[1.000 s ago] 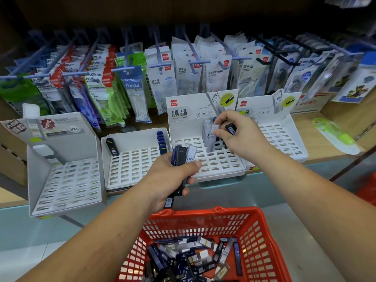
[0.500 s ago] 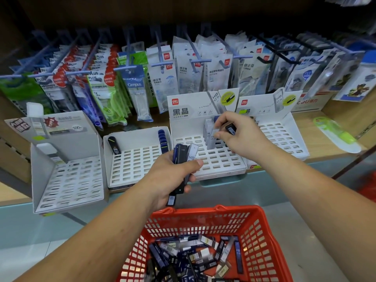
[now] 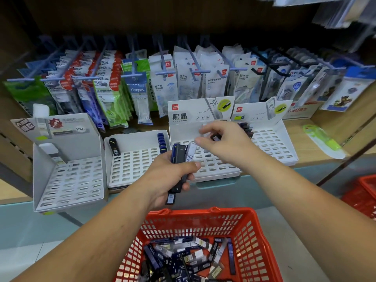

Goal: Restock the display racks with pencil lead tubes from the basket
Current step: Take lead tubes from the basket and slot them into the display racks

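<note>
My left hand (image 3: 168, 176) grips a bundle of pencil lead tubes (image 3: 182, 157), dark ones and a clear one marked HB 0.5, over the front of the middle white display rack (image 3: 211, 169). My right hand (image 3: 221, 143) is blurred just right of the bundle. Its thumb and forefinger reach toward the clear tube, and a dark tube end (image 3: 215, 137) shows between its curled fingers. A few grey tubes stand at the rack's back, mostly hidden by that hand. The red basket (image 3: 205, 215) below holds several loose tubes (image 3: 183, 259).
Three more white racks stand on the shelf: a far left one (image 3: 67, 182), a second (image 3: 134, 165) with a few dark tubes, and a right one (image 3: 272, 143). Packaged stationery hangs on hooks behind. A green pack (image 3: 323, 141) lies at right; another red basket (image 3: 366, 192) is beside it.
My right hand has drawn back from the grey tubes at the rack's rear and moved left toward the bundle in my left hand. The left hand has stayed put.
</note>
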A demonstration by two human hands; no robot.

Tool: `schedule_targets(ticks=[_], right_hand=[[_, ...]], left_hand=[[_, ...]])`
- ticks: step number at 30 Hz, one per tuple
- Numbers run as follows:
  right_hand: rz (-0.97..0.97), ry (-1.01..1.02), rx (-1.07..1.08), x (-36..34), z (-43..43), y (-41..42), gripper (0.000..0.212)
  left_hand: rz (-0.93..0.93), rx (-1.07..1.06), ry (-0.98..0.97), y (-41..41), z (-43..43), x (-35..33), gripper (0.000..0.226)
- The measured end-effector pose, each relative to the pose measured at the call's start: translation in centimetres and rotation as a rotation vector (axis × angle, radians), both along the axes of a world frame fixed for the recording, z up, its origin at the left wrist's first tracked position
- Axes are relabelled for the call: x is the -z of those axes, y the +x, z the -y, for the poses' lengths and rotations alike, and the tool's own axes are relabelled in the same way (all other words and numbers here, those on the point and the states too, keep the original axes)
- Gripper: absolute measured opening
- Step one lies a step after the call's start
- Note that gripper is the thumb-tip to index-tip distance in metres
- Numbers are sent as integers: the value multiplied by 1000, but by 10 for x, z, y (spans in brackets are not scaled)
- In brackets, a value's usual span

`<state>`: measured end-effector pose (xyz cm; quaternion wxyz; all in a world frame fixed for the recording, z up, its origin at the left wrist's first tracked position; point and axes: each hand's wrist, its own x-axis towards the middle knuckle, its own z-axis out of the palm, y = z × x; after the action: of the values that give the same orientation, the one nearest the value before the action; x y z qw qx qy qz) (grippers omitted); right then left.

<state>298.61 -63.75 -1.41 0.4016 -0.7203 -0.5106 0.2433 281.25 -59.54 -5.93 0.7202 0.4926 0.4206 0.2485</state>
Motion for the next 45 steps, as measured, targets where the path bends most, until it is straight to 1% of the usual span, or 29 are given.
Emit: schedule_targets(ticks=[1,3,7,10,12,15,16,19,21,23,26,30,33,36,39,42,45], right_hand=[[-110,-54,-21,-5,5,-7,10],[-276,-104,-38,-9,14,-14,11],[-445,-120,0,-4,24,-14,12],[-577,-89,66,6,27,-13,11],[-630,-65,126,7,24,-7,8],[-686,88,273,1,20,16,6],[-646,138,311,0,19,23,8],[-403,209,356,6,21,36,11],[-300,241,304,12,19,35,15],[-243,248,229,17,15,34,14],[-188,211,160,24,10,31,13],[-209,196,187,28,8,32,14],[-217,207,188,24,8,33,13],[-189,175,142,28,8,29,10],[-169,130,134,39,9,29,12],[-101,80,73,49,9,30,18],[4,108,100,54,4,29,19]], left_hand=[[11,0,5,0,1,-2,32],[22,1,22,0,3,-6,30],[44,56,44,-1,9,-11,30],[33,72,24,2,13,-13,24],[-3,85,24,4,14,-11,23],[-69,86,60,8,13,-5,22],[-88,64,67,10,12,-2,22],[-128,-5,73,13,9,2,24],[-137,-14,71,15,9,4,21],[-141,-5,69,15,10,5,21],[-149,-18,72,15,11,5,22],[-160,-100,55,10,6,5,28],[-167,-78,56,8,5,3,29],[-166,-58,67,11,6,1,27],[-164,-50,71,13,7,1,28],[-167,-31,80,10,6,3,28],[-164,-9,88,7,5,5,27]])
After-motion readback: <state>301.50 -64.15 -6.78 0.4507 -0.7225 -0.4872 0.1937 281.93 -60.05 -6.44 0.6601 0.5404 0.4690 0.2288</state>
